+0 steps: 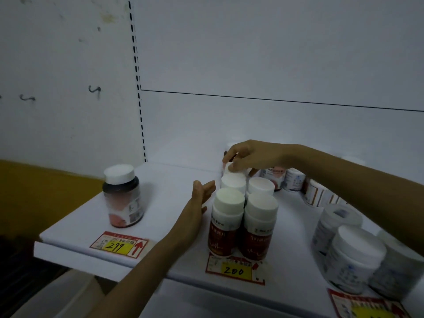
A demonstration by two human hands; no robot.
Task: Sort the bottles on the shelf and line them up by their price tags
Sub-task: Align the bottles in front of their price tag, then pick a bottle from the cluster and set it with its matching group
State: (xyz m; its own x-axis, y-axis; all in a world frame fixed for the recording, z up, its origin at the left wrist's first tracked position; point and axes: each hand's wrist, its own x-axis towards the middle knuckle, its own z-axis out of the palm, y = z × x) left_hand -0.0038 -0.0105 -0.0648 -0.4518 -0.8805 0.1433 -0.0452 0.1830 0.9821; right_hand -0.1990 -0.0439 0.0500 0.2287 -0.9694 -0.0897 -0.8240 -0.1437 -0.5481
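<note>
A white shelf (174, 180) carries price tags on its front edge. Behind the "299" tag (119, 245) stands one dark bottle with a white cap (122, 196). Behind the "200" tag (234, 270) several red-labelled white-capped bottles (243, 226) stand in two rows. My right hand (250, 157) is closed over the cap of a white-capped bottle (228, 169) at the back of that group. My left hand (202, 193) is open, fingers apart, just left of the red-labelled bottles, touching none that I can see.
White tubs with pale labels (353, 255) cluster at the front right behind a third tag (367, 305). More bottles (296, 180), some lying down, sit at the back right under my right forearm. The shelf's left end borders a wall with a yellow band (41, 191).
</note>
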